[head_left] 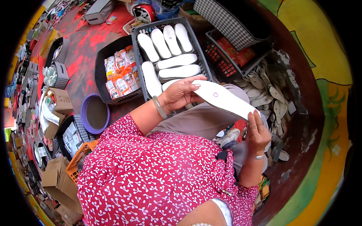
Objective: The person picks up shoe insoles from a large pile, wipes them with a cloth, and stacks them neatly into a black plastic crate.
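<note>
A white shoe insole [222,98] with a small purple mark is stretched between my two hands above my lap. My left hand [181,93] pinches one end between thumb and fingers. At the other end, my right hand [258,132] has its fingers closed on the edge. Just beyond my left hand, a dark grey plastic crate [136,49] holds several white insoles [180,61], some stacked flat and some standing side by side. The near corner of that crate is partly hidden by my left hand and the held insole.
Loose insoles [277,98] are heaped to the right by the wall [298,150]. A black box [98,67] of orange packets stands left of the crate, near a purple basin [83,113]. Cardboard boxes [56,177] and an orange crate [77,160] are at the left.
</note>
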Available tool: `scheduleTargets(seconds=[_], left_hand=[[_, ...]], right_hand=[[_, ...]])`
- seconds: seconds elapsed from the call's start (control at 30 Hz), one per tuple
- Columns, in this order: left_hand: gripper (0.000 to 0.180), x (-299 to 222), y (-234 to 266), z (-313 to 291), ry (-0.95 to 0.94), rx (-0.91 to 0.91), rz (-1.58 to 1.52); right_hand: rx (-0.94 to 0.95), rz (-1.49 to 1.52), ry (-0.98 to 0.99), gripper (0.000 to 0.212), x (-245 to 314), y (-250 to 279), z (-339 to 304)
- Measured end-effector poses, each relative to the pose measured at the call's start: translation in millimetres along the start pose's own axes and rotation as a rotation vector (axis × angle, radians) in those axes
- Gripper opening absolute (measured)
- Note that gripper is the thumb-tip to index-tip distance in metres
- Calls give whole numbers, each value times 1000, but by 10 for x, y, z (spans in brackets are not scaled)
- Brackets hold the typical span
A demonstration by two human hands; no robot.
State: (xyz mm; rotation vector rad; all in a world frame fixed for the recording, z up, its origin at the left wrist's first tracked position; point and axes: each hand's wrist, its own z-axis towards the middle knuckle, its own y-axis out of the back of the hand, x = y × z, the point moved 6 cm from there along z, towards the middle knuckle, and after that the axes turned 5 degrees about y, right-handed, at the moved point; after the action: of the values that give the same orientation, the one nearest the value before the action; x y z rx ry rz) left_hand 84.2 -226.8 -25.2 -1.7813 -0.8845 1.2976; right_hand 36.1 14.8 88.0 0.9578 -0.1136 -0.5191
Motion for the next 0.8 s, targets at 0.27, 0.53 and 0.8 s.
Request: scheduleTargets(seconds=[0.27,0.53,0.8], left_hand=[[50,-132,-194,82,-36,93,31],[49,-154,-400,206,-89,235,53],[41,354,-503,264,11,221,164]], right_hand=[[2,15,-80,36,30,42,-177],[61,540,-479,25,-91,18,-128],[150,1428,-1030,21,13,-356,-97]])
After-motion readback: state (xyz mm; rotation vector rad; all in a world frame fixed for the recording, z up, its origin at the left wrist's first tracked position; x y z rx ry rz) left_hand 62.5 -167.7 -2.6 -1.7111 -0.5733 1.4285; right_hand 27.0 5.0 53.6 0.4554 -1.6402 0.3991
